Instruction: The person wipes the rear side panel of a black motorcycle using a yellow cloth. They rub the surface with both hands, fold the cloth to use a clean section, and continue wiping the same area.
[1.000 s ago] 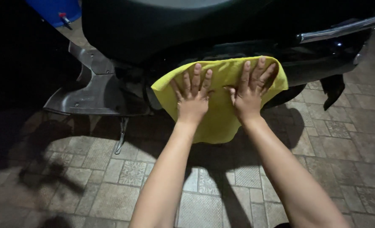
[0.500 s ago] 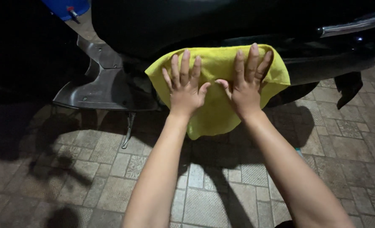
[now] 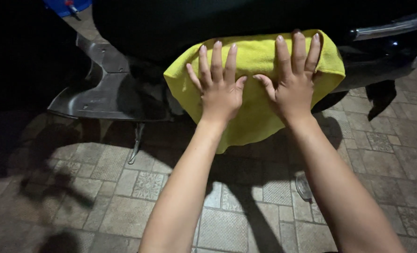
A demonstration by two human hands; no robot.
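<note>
Cloth (image 3: 257,70), yellow, pressed flat against black scooter body (image 3: 171,28) under both palms. Left hand (image 3: 220,91) fingers spread, laid on cloth middle; right hand (image 3: 293,84) fingers spread, tips near cloth top edge. Thumbs nearly touching. Below wrists, cloth hangs loose. Left of fingers, grey footboard (image 3: 100,89); kickstand (image 3: 136,143) on paved floor (image 3: 124,206).

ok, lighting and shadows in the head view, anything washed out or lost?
Head view: hard light from behind the camera; yellow cloth and both hands (left hand, right hand) well lit and sharp; arm shadows fall on the paved floor; black scooter body nearly lost in darkness.
</note>
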